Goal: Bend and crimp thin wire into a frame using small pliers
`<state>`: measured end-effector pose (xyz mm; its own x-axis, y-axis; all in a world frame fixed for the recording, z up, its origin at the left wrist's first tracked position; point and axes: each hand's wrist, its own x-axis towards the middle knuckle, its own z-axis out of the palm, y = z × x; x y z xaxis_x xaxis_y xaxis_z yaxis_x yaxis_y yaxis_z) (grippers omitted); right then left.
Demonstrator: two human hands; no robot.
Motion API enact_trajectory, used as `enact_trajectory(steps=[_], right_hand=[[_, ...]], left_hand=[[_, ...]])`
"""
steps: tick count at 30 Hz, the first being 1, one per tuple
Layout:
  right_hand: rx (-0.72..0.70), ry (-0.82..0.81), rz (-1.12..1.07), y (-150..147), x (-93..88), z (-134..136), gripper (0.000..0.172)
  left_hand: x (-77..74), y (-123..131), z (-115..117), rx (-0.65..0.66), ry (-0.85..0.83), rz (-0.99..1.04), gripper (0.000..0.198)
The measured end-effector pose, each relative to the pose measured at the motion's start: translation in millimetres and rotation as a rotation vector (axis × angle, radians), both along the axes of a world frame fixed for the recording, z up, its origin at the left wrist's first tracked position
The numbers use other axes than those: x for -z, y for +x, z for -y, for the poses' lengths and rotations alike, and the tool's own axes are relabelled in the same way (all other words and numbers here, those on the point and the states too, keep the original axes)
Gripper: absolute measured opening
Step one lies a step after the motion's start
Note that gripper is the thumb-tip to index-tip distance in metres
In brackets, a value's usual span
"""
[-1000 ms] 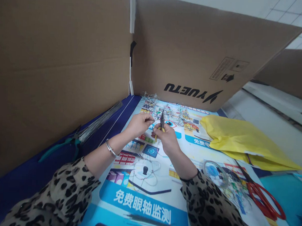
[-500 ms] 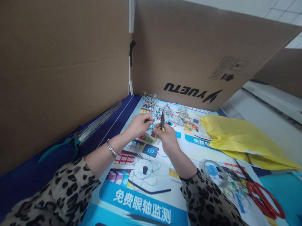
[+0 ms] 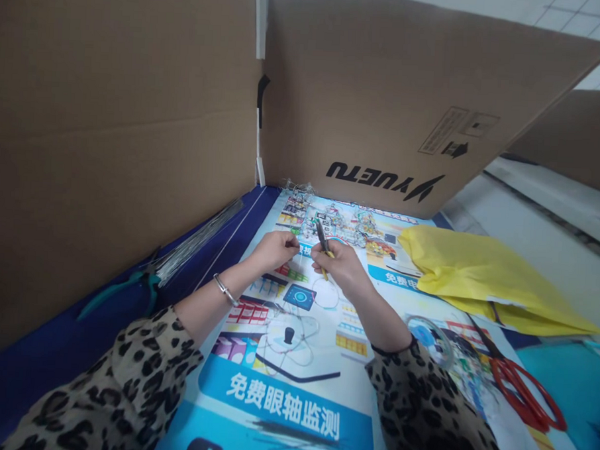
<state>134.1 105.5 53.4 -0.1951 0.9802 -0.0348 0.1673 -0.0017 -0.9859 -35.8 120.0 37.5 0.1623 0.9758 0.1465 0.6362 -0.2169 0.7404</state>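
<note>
My right hand (image 3: 342, 263) is closed around small yellow-handled pliers (image 3: 322, 238), whose dark jaws point up and away from me. Just left of it, my left hand (image 3: 278, 249) is closed in a pinch; whatever sits between its fingertips is too small to make out. A narrow gap separates the two hands. Both are over a printed poster (image 3: 285, 397) spread on the table. Beyond them lie tangled small wire pieces with coloured bits (image 3: 364, 221). Nearer me, loops of thin wire (image 3: 303, 328) rest on the poster.
Cardboard panels (image 3: 385, 103) stand at the left and back. Along the left lie a bundle of thin wires (image 3: 200, 240) and teal-handled pliers (image 3: 112, 296). To the right are a yellow bag (image 3: 486, 279), red-handled scissors (image 3: 526, 394) and a clear roll (image 3: 429, 340). Dark wires (image 3: 295, 432) lie in front.
My hands have drawn slightly apart, the right one moving right with the pliers. The pliers now tilt more to the left. My left hand has shifted slightly left and down.
</note>
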Motion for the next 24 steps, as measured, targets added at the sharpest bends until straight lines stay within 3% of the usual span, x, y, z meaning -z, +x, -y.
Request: enact_trajectory(steps=[4,8,14,16,19,21,24], right_hand=[[-0.023,0.155,0.206,10,-8.5,9,0.014],[-0.039,0.225,0.417,19,-5.6,24,0.013],[0.092,0.175,0.335,39,15.1,43,0.015],[0.163,0.143,0.228,47,24.6,48,0.019],[0.269,0.166,0.136,55,38.2,52,0.022],[0.312,0.139,0.029,57,45.3,51,0.022],[0.351,0.101,-0.08,58,51.8,47,0.025]], left_hand=[[4.8,1,1,0.003,0.0,-0.046,0.011],[8.7,2,2,0.012,0.004,-0.09,0.01],[6.8,-3,-2,0.021,0.02,-0.159,0.016],[-3.7,-9,-1,0.021,0.037,-0.185,0.016],[-31.0,-18,11,0.052,0.078,-0.226,0.015],[-51.8,-18,30,0.136,0.174,-0.306,0.016],[-73.2,-5,76,0.31,0.232,-0.428,0.016]])
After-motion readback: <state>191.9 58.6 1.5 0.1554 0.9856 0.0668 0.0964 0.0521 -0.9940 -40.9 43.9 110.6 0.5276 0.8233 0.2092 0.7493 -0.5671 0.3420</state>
